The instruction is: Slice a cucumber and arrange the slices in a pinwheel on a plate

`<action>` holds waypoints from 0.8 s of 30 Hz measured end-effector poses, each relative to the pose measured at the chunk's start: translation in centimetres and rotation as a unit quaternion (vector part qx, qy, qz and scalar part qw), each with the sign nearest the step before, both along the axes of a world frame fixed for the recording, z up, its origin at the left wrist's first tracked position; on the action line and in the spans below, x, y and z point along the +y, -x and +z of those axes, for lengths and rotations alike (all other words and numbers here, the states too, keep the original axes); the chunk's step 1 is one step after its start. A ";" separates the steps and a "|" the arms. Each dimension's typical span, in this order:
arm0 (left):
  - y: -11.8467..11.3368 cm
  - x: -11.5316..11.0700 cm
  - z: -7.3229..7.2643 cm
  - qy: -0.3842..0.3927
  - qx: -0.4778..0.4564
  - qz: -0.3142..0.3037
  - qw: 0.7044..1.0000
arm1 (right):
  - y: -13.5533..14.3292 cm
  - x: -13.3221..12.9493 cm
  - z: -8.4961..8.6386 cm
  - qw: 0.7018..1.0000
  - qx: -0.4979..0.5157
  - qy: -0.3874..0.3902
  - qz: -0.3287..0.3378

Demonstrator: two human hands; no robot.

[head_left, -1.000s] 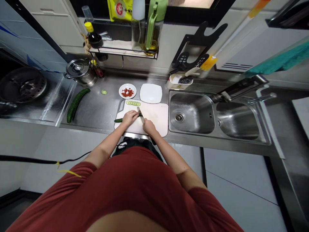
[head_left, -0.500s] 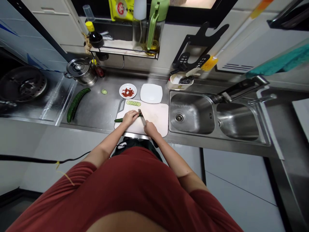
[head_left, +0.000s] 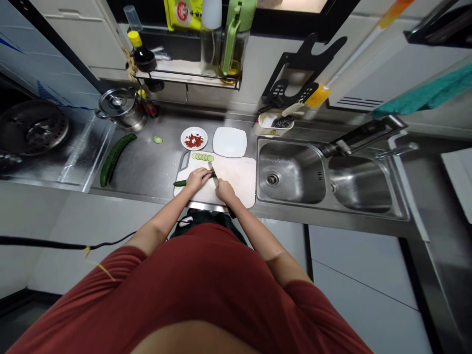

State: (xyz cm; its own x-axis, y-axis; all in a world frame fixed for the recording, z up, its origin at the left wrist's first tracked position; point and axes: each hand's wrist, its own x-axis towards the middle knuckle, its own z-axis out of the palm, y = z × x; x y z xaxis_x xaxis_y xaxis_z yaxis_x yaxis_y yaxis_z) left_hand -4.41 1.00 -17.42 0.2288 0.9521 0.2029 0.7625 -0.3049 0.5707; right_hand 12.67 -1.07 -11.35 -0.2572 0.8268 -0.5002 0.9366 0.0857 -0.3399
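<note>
On the white cutting board (head_left: 239, 177), my left hand (head_left: 198, 179) is closed over a dark green cucumber (head_left: 180, 183), whose ends stick out on both sides of the fingers. My right hand (head_left: 225, 191) grips a kitchen knife (head_left: 213, 168) by its handle, most of which the fist hides. The blade points away from me, close against the cucumber's right end. Several pale cucumber slices (head_left: 202, 157) lie in an overlapping row near the board's far edge, just beyond the blade tip.
Behind the board stand a plate of chopped red pieces (head_left: 194, 139) and a white square plate (head_left: 229, 142). A whole cucumber (head_left: 115, 160) and a cucumber end piece (head_left: 158, 139) lie left, near a lidded pot (head_left: 120, 108). The double sink (head_left: 295, 169) is right.
My right hand and the knife have shifted slightly left, and the blade now stands more upright in the view. My left hand stays on the cucumber. The whole view has shifted a little.
</note>
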 end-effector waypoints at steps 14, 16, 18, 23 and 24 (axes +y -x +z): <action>0.1 0.0 -0.1 0.006 -0.003 -0.006 1.000 | -1.1 -1.4 0.5 1.000 -0.007 0.004 0.011; 0.1 0.1 -0.1 0.007 -0.003 -0.006 1.000 | -0.9 -1.2 0.3 1.000 -0.012 0.008 0.013; 0.1 0.1 0.0 0.008 -0.002 -0.005 1.000 | -0.6 -1.0 0.1 1.000 -0.015 0.010 0.010; 0.0 0.1 0.0 0.006 0.007 0.000 1.000 | -0.2 -0.9 -0.4 1.000 -0.008 0.002 0.004; 0.0 0.1 0.0 0.005 0.006 0.001 1.000 | -0.1 -0.8 -0.5 1.000 -0.007 -0.001 0.002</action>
